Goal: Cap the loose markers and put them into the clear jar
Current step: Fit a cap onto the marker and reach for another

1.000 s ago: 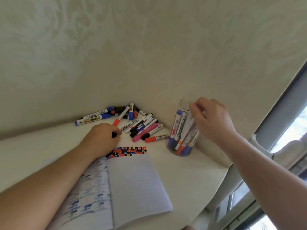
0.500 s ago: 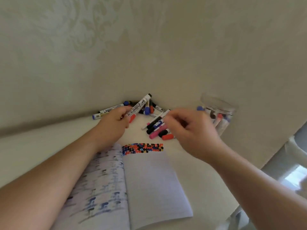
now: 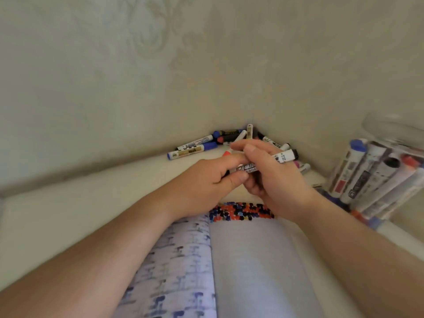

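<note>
Gripping from both ends, one marker (image 3: pixel 263 162) is held by left hand (image 3: pixel 206 180) and right hand (image 3: pixel 273 173), seemingly for capping. Clear jar (image 3: pixel 385 171) is kept near.

Printing shows on the white marker (image 3: pixel 263 162) held between the left hand (image 3: pixel 206 180) and the right hand (image 3: pixel 270 173), but it is too blurred to read. The labels on the markers in the jar (image 3: pixel 376 180) and on the pile of markers (image 3: pixel 192 149) in the corner of the counter (image 3: pixel 91 203) are equally unreadable. The marks on the open notebook (image 3: pixel 179 260) form no legible words.
</note>
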Motion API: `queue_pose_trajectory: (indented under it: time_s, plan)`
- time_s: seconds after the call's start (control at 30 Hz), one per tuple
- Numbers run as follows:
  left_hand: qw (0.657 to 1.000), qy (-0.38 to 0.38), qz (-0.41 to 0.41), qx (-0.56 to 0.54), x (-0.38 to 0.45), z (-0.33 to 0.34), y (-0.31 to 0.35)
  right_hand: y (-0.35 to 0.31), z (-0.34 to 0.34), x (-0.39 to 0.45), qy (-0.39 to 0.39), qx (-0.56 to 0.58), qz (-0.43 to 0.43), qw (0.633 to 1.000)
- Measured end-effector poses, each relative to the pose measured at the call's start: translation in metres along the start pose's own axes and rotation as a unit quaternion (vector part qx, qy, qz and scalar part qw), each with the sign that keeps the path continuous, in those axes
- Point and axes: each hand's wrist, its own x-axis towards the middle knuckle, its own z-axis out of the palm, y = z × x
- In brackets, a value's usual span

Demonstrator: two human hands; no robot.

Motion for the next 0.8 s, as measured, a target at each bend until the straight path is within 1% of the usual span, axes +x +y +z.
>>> queue_pose_trajectory:
  time_s: [0.1,0.2,0.27,0.33,0.4,0.5,0.57,0.6,0.7,0.8]
  plan:
    - [0.999,-0.01,0.024,-0.029,0.001,-0.002,0.005,-0.001,-0.007,-0.001,-0.025,0.007,-0.027,0.999]
    - [0.997,-0.03,0.035,-0.054,0.003,-0.001,0.006,-0.003,-0.012,-0.006,-0.051,-0.031,-0.044,0.997]
    - [0.997,-0.028,0.036,-0.062,0.004,-0.001,0.0,-0.004,-0.014,-0.009,-0.065,-0.047,-0.056,0.995]
    - [0.998,-0.027,0.019,-0.046,0.003,-0.001,-0.002,-0.004,-0.014,-0.01,-0.071,-0.037,-0.059,0.995]
    - [0.999,-0.019,-0.006,-0.047,0.003,-0.004,-0.001,-0.005,-0.015,-0.012,-0.057,-0.038,-0.065,0.996]
    - [0.997,-0.012,-0.056,-0.055,0.001,-0.009,-0.004,-0.016,-0.02,-0.015,0.015,-0.037,-0.078,0.996]
    - [0.995,-0.043,-0.069,-0.049,0.0,-0.012,-0.01,-0.032,-0.025,-0.021,0.047,-0.022,-0.094,0.994]
    - [0.995,-0.063,-0.069,-0.044,0.0,-0.013,-0.011,-0.041,-0.026,-0.024,0.049,-0.034,-0.103,0.993]
    - [0.991,-0.117,-0.057,-0.004,-0.001,-0.012,-0.009,-0.052,-0.027,-0.03,0.003,-0.092,-0.096,0.991]
    - [0.985,-0.16,-0.051,0.05,-0.001,-0.01,-0.004,-0.032,-0.026,-0.04,-0.02,-0.159,-0.038,0.986]
